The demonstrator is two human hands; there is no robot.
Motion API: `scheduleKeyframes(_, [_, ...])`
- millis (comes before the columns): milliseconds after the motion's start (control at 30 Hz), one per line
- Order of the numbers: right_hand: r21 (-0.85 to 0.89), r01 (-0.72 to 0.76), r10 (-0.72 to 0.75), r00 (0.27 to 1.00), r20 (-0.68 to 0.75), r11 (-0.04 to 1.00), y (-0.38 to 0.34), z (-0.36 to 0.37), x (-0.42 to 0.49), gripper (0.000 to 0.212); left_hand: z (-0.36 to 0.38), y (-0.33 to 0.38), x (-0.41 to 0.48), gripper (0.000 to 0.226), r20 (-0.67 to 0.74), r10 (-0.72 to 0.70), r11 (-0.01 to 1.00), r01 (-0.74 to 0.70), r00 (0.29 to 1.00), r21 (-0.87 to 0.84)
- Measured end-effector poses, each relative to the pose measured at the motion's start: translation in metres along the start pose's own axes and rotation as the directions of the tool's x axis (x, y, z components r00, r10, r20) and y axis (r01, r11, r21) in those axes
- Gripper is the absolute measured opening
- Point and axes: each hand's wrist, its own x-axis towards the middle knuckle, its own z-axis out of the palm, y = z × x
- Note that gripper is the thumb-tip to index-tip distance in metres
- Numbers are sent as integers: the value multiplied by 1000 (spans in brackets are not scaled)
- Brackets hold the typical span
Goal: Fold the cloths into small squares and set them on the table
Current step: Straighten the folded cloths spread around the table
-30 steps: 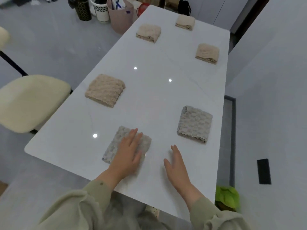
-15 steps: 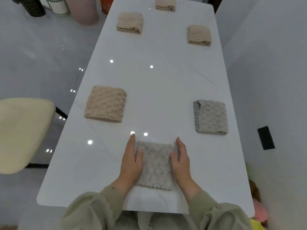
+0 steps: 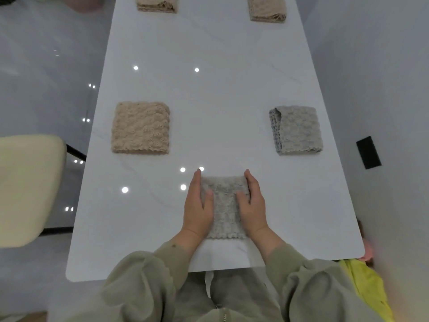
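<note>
White glossy surface (image 3: pixel 220 89), folded grey cloth (image 3: pixel 224 205) near its front edge, left hand (image 3: pixel 197 205) and right hand (image 3: pixel 254 204) flat against its sides, fingers (image 3: pixel 249 182) straight and together, thumbs resting on top

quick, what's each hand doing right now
Left hand: open, flat against the left edge of the folded grey textured cloth.
Right hand: open, flat against its right edge.

White table (image 3: pixel 220 89), glossy, light spots reflected. On it: folded beige cloth (image 3: pixel 140 127) left, grey cloth (image 3: pixel 297 130) right, grey square (image 3: pixel 224 208) near edge, two beige squares (image 3: pixel 157 3) (image 3: pixel 267 8) at far end, well apart.
</note>
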Motion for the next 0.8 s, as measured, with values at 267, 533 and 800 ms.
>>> scheduleKeyframes(267, [34, -15, 15, 1000, -9, 999, 8, -18, -4, 66, -6, -6, -9, 59, -53, -32, 998, 29, 998, -55])
scheduleKeyframes(533, [-19, 5, -4, 999, 37, 1000, 0, 3, -17, 68, 7, -5, -21, 63, -25, -5, 999, 4, 1000, -52])
scheduleKeyframes(800, [-137, 5, -3, 1000, 8, 991, 8, -27, -9, 64, 0, -9, -25, 59, -125, -16, 1000, 15, 992, -14])
